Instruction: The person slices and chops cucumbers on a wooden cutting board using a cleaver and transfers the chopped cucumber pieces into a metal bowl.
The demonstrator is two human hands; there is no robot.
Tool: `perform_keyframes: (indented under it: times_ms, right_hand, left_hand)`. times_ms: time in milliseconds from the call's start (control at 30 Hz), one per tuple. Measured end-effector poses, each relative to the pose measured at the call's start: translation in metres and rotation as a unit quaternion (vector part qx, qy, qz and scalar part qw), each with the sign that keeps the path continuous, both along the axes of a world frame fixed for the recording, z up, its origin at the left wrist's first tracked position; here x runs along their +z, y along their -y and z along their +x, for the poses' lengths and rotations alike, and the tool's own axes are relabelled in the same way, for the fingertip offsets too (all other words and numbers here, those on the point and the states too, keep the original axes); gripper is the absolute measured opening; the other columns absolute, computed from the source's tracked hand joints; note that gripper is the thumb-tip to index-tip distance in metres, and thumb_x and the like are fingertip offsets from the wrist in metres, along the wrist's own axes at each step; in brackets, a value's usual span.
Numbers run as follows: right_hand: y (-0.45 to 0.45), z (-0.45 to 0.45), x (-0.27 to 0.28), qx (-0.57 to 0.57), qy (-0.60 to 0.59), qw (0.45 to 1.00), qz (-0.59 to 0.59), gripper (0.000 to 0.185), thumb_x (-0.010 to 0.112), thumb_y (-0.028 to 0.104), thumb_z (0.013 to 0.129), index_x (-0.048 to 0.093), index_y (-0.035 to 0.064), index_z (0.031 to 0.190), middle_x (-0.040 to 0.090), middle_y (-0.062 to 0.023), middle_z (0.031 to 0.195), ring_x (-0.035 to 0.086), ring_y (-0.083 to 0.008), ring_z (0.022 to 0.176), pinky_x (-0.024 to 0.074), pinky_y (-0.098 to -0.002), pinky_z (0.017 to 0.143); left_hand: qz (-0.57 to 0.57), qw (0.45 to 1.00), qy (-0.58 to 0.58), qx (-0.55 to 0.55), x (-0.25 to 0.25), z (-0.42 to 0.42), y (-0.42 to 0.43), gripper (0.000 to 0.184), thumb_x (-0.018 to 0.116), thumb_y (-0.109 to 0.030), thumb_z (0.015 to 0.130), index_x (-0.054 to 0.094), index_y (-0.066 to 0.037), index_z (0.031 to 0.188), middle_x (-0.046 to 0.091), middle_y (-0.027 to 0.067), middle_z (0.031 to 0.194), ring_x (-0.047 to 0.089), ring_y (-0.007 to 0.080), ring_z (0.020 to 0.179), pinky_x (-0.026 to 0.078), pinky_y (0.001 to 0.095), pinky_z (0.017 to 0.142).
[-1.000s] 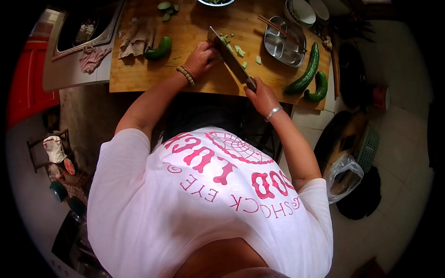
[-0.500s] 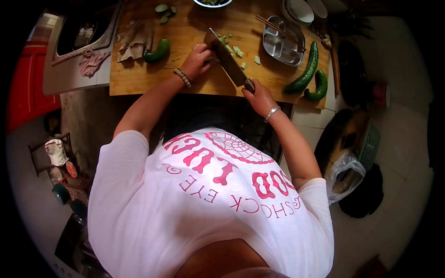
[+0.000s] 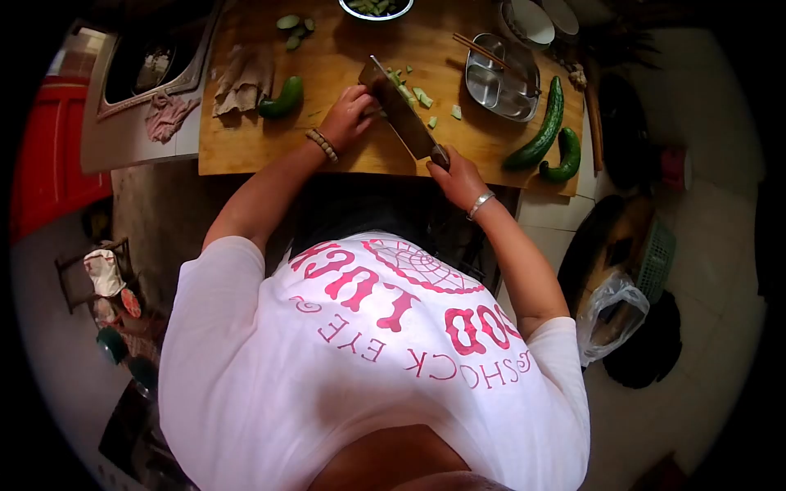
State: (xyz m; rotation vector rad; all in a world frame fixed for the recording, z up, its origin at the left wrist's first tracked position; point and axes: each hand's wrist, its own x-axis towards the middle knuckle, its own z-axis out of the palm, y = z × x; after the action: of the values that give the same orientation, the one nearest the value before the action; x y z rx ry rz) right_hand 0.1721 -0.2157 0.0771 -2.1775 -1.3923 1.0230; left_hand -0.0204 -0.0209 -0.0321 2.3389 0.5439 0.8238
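Observation:
My right hand (image 3: 458, 177) is wrapped round the handle of a cleaver (image 3: 403, 116). The broad blade slants up and left over the wooden board (image 3: 327, 49). Against the blade's left side, my left hand (image 3: 350, 114) is closed with curled fingers; whatever lies under them is hidden. Cut cucumber pieces (image 3: 422, 97) are scattered just right of the blade. Left of my left hand lies a cut length of cucumber (image 3: 282, 99). A long whole cucumber (image 3: 540, 129) and a curved cucumber (image 3: 563, 155) rest near the board's right edge.
A metal compartment tray (image 3: 483, 86) with chopsticks (image 3: 479, 49) stands right of the blade. A bowl of chopped pieces (image 3: 377, 10) is at the back. Left are a brown cloth (image 3: 242, 82), a few green slices (image 3: 288, 22), a pink cloth (image 3: 169, 116) and the sink (image 3: 155, 69).
The whole view has shifted slightly, so the board appears a little lower. My hands and the cleaver stay in nearly the same place over the board.

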Motion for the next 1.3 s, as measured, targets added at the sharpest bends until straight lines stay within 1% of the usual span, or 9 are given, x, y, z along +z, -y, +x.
perform_keyframes:
  times_ms: [167,367,533,633,700,733,800,1033,1300]
  right_hand:
    - [0.0,-0.001,0.023,-0.026,-0.011,1.0,-0.009,0.033,0.064,0.029,0.089,0.053,0.0006,0.101,0.064,-0.027,0.087,0.061,-0.0454,0.084,0.0476,-0.0475,0.071]
    - [0.006,-0.001,0.036,0.012,0.006,1.0,-0.001,0.033,0.064,0.029,0.089,0.053,0.0008,0.101,0.064,-0.027,0.086,0.061,-0.0462,0.083,0.0473,-0.0483,0.071]
    - [0.005,-0.007,0.0,-0.003,-0.007,1.0,0.007,0.035,0.064,0.031,0.089,0.054,0.0001,0.102,0.063,-0.0277,0.085,0.06,-0.0467,0.083,0.0478,-0.0481,0.071]
    - [-0.002,-0.01,0.004,-0.003,0.004,1.0,0.026,0.036,0.065,0.031,0.088,0.054,-0.0003,0.103,0.064,-0.0277,0.087,0.061,-0.0463,0.084,0.0484,-0.0469,0.072]
    - [-0.007,-0.011,0.02,-0.127,-0.14,0.974,-0.129,0.035,0.065,0.029,0.088,0.054,-0.0004,0.103,0.064,-0.0274,0.086,0.061,-0.046,0.083,0.0487,-0.0461,0.071]
    - [-0.003,-0.01,0.019,-0.127,-0.142,0.973,-0.129,0.035,0.065,0.029,0.088,0.054,-0.0004,0.103,0.064,-0.0274,0.086,0.061,-0.046,0.083,0.0487,-0.0461,0.071]
    - [0.006,-0.007,0.016,-0.015,-0.007,0.999,0.049,0.032,0.065,0.027,0.089,0.053,-0.0004,0.101,0.063,-0.0271,0.082,0.061,-0.0462,0.079,0.0485,-0.0464,0.068]
    - [0.017,-0.013,0.045,0.008,-0.003,1.0,0.005,0.032,0.065,0.026,0.089,0.05,-0.0002,0.097,0.063,-0.0273,0.081,0.061,-0.0465,0.079,0.0479,-0.0474,0.067]
    - [0.015,-0.017,0.0,0.007,0.015,1.0,0.009,0.033,0.064,0.029,0.089,0.052,0.0,0.1,0.063,-0.0281,0.085,0.061,-0.047,0.082,0.0487,-0.0482,0.07]
  left_hand:
    - [0.005,1.0,-0.005,-0.006,0.004,-0.002,-0.001,0.022,0.07,-0.004,0.079,0.059,-0.003,0.098,0.055,0.0172,0.113,0.052,0.0368,0.106,0.046,0.0412,0.093]
    - [-0.084,0.996,0.033,-0.008,-0.003,0.0,-0.001,0.021,0.068,-0.004,0.078,0.061,-0.005,0.098,0.056,0.0145,0.111,0.052,0.036,0.105,0.045,0.041,0.091]
    - [-0.04,0.999,-0.014,-0.023,0.008,-0.004,-0.002,0.018,0.069,-0.004,0.077,0.059,-0.004,0.092,0.056,0.015,0.105,0.053,0.0361,0.1,0.045,0.0415,0.087]
    - [0.021,0.999,-0.014,-0.026,0.003,-0.007,-0.002,0.023,0.069,-0.004,0.076,0.06,-0.006,0.097,0.056,0.0138,0.11,0.053,0.0357,0.104,0.047,0.0414,0.09]
    - [0.028,0.999,-0.012,-0.027,0.002,-0.011,0.001,0.023,0.069,-0.004,0.076,0.061,-0.006,0.097,0.056,0.0136,0.109,0.053,0.0354,0.104,0.047,0.0413,0.09]
    - [0.032,0.999,-0.008,-0.031,0.003,-0.013,0.003,0.023,0.069,-0.004,0.077,0.061,-0.006,0.098,0.056,0.0134,0.109,0.054,0.035,0.103,0.047,0.0412,0.09]
    - [0.025,0.999,-0.013,-0.036,0.003,-0.014,0.0,0.022,0.069,-0.005,0.077,0.062,-0.006,0.098,0.056,0.0133,0.109,0.054,0.0347,0.103,0.047,0.041,0.09]
    - [-0.009,1.0,-0.013,-0.014,-0.004,-0.009,0.005,0.015,0.067,-0.005,0.079,0.064,-0.006,0.094,0.057,0.013,0.107,0.055,0.0331,0.103,0.047,0.0402,0.089]
    - [0.037,0.999,-0.023,0.004,-0.004,-0.009,0.007,0.017,0.067,-0.007,0.079,0.063,-0.006,0.096,0.058,0.012,0.108,0.056,0.0327,0.101,0.048,0.0403,0.088]
